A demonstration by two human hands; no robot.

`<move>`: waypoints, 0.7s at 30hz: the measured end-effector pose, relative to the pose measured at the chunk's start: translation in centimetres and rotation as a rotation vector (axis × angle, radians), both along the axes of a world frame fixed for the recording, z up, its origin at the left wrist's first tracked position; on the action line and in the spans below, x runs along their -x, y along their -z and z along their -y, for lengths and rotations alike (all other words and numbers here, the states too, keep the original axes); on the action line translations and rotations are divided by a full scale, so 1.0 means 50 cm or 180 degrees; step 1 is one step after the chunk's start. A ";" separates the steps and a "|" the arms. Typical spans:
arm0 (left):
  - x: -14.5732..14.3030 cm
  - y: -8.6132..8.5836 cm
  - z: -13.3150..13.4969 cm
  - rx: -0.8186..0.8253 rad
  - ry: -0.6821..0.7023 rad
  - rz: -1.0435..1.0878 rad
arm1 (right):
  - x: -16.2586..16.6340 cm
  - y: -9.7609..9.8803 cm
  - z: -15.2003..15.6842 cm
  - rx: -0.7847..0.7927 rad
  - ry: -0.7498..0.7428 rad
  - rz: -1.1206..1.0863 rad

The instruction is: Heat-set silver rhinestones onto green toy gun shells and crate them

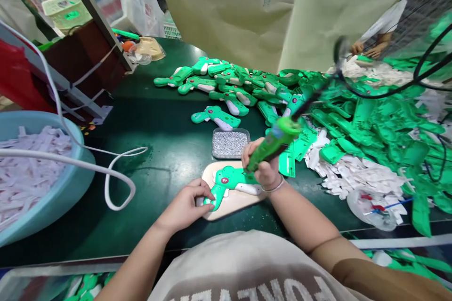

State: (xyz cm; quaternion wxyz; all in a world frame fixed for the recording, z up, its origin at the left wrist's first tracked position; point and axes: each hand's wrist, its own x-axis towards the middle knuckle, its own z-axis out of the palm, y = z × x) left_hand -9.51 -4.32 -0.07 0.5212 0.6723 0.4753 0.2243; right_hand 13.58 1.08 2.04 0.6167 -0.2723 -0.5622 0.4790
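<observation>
On a pale wooden board (231,207) lies a green and white plastic toy gun shell (229,178) with a dinosaur-like shape. The fingers of my left hand (190,203) pinch its lower left end. My right hand (264,169) is wrapped round a green electric screwdriver (273,141), held slanted with its tip down at the shell. A black cord runs up from the screwdriver's top. Just behind the board stands a clear tray (230,143) full of small silvery screws.
Several similar toy shells (215,116) lie behind the tray. Green half shells (360,122) and white parts (353,174) are heaped at right, near a clear bowl (372,209). A blue basin (79,169) of white pieces and a looping white cable (120,188) are at left. A co-worker's hands (370,49) show far right.
</observation>
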 end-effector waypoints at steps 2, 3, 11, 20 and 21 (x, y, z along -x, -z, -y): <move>-0.001 0.001 0.003 -0.0029 -0.0020 0.0010 | 0.002 -0.017 0.022 -0.0195 0.0005 -0.0177; -0.002 0.001 0.004 -0.0049 -0.0036 0.0017 | 0.003 -0.018 0.033 -0.0271 -0.0046 -0.0186; -0.002 0.014 0.031 -0.0724 -0.0078 -0.0066 | 0.011 0.040 0.062 -0.0667 0.0073 0.0106; 0.003 0.067 0.101 -0.2599 -0.0136 -0.0384 | 0.082 -0.017 0.008 -0.0554 -0.0023 -0.0387; 0.002 0.068 0.103 -0.2645 -0.0134 -0.0400 | 0.095 -0.012 -0.002 -0.0533 -0.0054 -0.0265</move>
